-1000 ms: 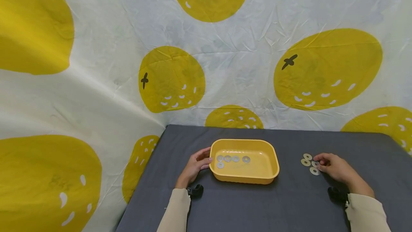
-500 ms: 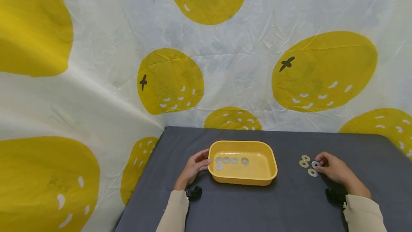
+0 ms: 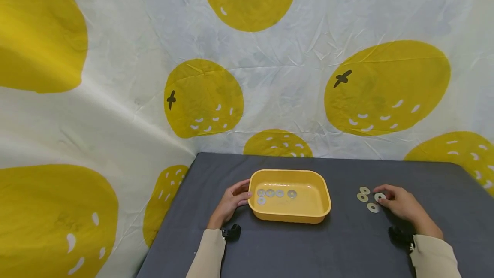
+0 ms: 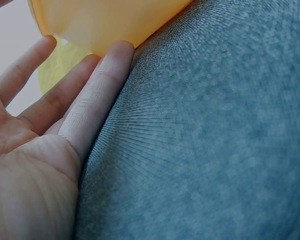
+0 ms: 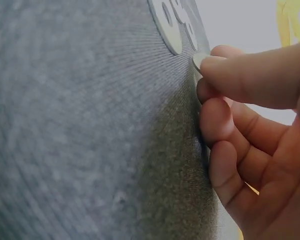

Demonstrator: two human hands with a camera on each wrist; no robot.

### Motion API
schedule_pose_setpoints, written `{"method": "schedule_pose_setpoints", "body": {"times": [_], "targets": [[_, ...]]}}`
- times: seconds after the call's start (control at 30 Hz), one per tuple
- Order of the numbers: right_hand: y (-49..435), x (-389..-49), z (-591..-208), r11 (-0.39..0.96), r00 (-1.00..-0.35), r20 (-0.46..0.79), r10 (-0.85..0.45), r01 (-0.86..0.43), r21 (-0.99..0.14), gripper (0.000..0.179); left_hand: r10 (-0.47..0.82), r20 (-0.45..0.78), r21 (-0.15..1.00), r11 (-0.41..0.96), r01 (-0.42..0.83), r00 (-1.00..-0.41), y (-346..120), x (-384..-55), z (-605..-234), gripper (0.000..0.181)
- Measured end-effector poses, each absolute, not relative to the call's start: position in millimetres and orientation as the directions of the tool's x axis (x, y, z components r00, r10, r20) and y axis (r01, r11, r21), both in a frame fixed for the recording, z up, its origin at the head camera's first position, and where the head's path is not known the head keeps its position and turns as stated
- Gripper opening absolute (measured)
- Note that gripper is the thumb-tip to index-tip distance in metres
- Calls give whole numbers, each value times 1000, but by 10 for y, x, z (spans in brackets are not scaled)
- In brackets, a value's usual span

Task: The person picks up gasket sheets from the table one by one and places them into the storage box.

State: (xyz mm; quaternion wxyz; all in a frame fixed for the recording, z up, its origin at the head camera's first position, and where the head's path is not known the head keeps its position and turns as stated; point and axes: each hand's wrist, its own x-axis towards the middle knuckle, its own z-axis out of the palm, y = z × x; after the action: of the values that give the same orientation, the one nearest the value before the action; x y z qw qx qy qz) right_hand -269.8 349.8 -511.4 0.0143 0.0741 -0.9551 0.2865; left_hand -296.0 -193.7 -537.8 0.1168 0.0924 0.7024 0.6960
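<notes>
The left hand [image 3: 230,200] holds the left end of a yellow plastic tray [image 3: 289,217], its thumb at the rim. In the left wrist view, fingertips [image 4: 117,52] touch the tray's outer wall [image 4: 95,25]. Several flat metal washers [image 3: 292,194] lie inside, most in a back row. To the tray's right, the right hand [image 3: 403,205] pinches a washer [image 3: 377,195] between thumb and index finger, low over the cloth; the right wrist view shows that washer's edge [image 5: 197,61] by the thumb. Three loose washers [image 3: 373,207] lie beside these fingertips.
A dark grey cloth [image 3: 308,252] covers the table. Behind and to the left hangs a white curtain [image 3: 285,98] with large yellow fruit shapes. Black straps with small cameras [image 3: 231,233] sit on both wrists.
The right hand's pinched washer has shifted slightly away from the loose ones and now shows tilted. The left hand stays at the tray; the whole head view has drifted a little.
</notes>
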Motion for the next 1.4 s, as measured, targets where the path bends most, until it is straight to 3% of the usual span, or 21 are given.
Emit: {"method": "schedule_pose_setpoints", "body": {"times": [0.4, 0.97, 1.4], "targets": [[3588, -2724, -5123, 779, -1000, -9, -9, -2, -627, 36, 294, -39, 999, 9, -38, -955, -1934, -2968, -5377, 61], [3494, -2723, -5054, 677, -1000, 11, 2, -7, -736, 47, 292, -31, 1000, 6, -31, -956, -1923, -2960, -5397, 61], [3329, -2714, -4930, 655, -998, 38, -41, -56, -754, 52, 283, -35, 999, 0, -36, -958, -1923, -2963, -5401, 62]]}}
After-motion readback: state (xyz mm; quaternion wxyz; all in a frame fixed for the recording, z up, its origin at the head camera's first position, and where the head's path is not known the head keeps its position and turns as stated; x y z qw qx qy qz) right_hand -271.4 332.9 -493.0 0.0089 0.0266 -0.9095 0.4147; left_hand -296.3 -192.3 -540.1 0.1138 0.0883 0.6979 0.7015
